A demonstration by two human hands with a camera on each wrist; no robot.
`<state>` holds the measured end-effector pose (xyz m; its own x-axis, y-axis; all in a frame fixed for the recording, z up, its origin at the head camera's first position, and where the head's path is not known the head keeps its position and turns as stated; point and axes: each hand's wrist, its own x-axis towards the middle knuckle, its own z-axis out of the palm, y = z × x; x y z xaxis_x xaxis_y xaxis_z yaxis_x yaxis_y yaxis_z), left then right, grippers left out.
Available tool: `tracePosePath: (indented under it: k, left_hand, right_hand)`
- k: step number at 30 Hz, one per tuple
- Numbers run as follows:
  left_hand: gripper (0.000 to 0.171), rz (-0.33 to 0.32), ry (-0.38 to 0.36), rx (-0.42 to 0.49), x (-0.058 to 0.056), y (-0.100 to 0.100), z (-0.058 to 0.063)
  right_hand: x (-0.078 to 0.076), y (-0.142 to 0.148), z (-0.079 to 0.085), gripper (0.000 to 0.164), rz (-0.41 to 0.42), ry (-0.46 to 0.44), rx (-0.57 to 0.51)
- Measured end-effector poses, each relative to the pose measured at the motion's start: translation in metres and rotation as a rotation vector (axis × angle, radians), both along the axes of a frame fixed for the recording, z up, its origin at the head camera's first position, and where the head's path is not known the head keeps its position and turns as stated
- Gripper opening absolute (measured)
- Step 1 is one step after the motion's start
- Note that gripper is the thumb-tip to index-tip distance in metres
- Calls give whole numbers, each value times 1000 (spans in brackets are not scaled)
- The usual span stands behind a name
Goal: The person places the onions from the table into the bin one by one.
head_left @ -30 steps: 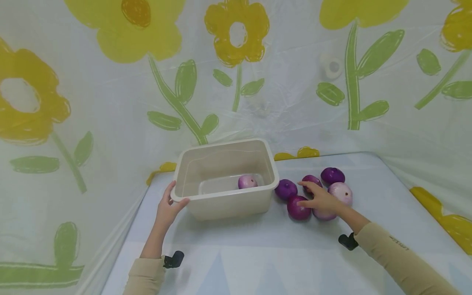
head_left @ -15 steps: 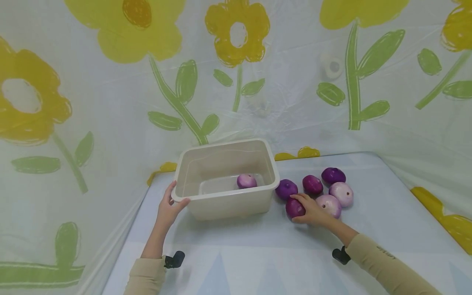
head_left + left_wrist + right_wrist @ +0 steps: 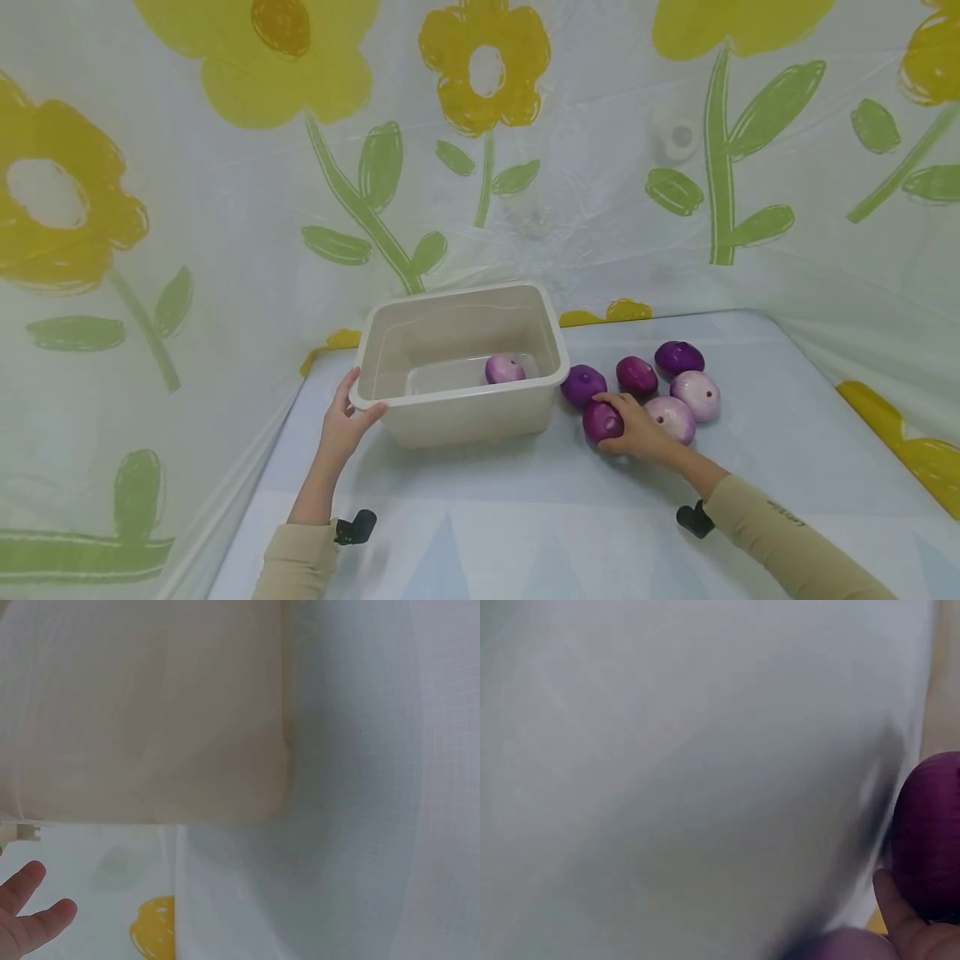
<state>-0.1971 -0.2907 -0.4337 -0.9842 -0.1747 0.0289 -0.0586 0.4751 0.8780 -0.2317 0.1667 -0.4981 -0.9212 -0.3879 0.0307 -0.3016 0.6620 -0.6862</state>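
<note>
A cream plastic bin [image 3: 465, 421] stands on the table with one pale purple onion [image 3: 504, 368] inside. My left hand [image 3: 343, 425] holds its near left corner, thumb along the front rim and fingers at the side. Two of those fingers [image 3: 46, 922] show beyond the bin wall [image 3: 150, 712] in the left wrist view. To the bin's right, my right hand [image 3: 643, 432] grips a dark red onion [image 3: 602, 422] between thumb and fingers. That onion's skin [image 3: 934, 832] shows at the right edge of the right wrist view, with a finger [image 3: 896, 904] against it.
Close around the right hand lie a purple onion [image 3: 582, 385] beside the bin, a red onion [image 3: 637, 375], a dark purple onion [image 3: 678, 357] and two pale ones, one nearer [image 3: 673, 417]. A flowered curtain [image 3: 570, 183] hangs behind the table [image 3: 480, 500].
My right hand has come down and toward me from above the onions and taken hold of the dark red onion. The left hand stays at the bin corner.
</note>
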Motion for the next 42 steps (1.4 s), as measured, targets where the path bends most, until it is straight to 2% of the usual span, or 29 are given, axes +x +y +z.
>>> tracePosePath:
  k: [6,10,14,20,25,31,42]
  left_hand:
    - [85,1,11,0,1,0,2]
    - [85,2,11,-2,1,0,2]
    - [85,2,6,-3,0,0,1]
    - [81,-25,36,-4,0,-1,0]
    - [82,-24,29,-2,0,-1,0]
    - [83,-17,32,5,0,0,0]
    - [84,-16,13,1,0,-1,0]
  right_hand:
    - [-5,6,10,67,14,49,3]
    - [-11,11,18,70,13,41,17]
    - [-18,16,31,70,21,61,5]
    - [-30,21,60,71,16,64,9]
    - [-43,22,86,71,24,103,35]
    - [-56,13,119,70,54,137,17]
    - [-73,-9,164,69,71,190,53]
